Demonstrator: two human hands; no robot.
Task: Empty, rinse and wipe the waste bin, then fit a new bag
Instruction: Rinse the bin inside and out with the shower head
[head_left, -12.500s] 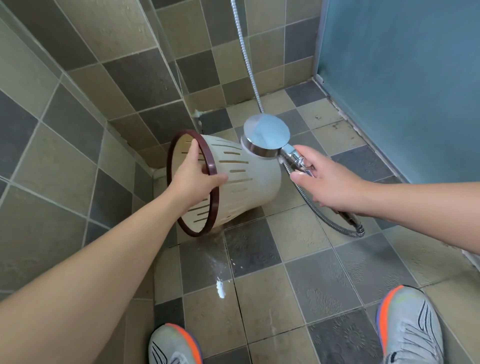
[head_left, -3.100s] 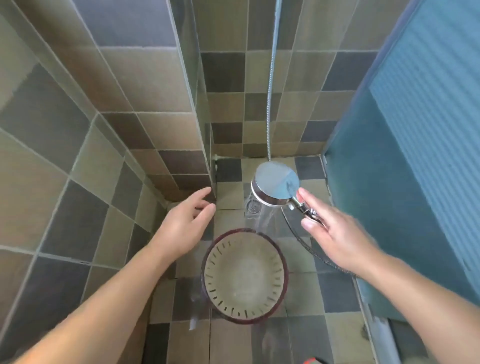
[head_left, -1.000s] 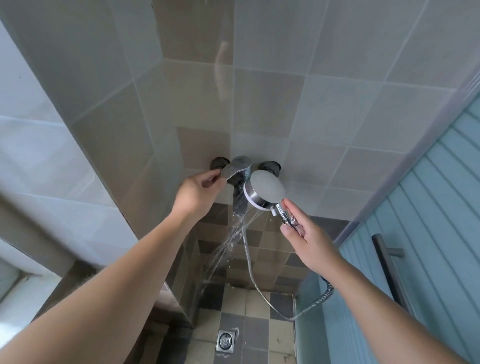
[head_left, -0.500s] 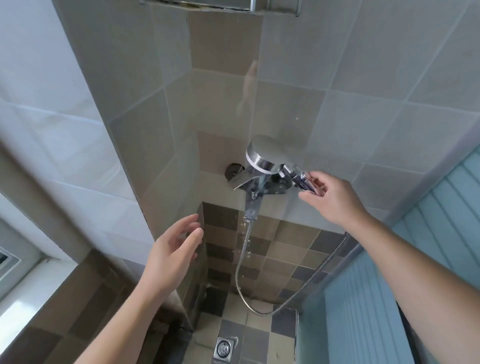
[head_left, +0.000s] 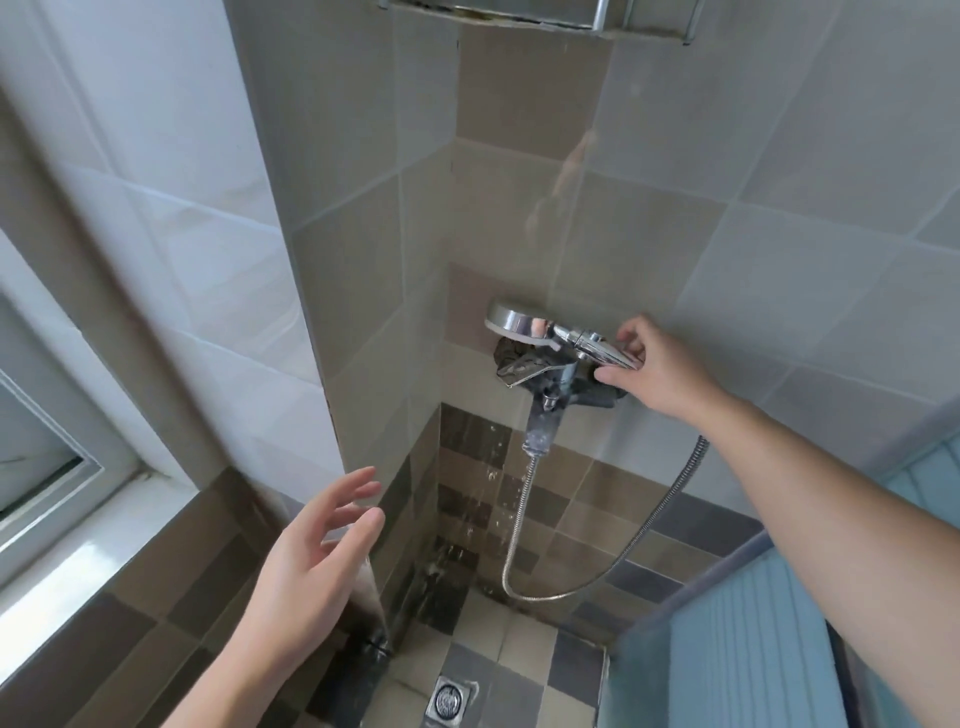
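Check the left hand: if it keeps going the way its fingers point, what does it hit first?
The left hand is open, its fingers aimed up and right. Likely the first contact is the tiled wall corner just beyond the fingertips; depth there is unclear. The tap sits well past it.

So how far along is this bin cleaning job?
Rinsing looks about finished: only drips fall below the tap, no spray. In hand: the right hand pinches the shower head handle, setting it on the tap, while the left hand hangs open and empty. The bin is out of view, so wiping it and fitting a new bag presumably remain.
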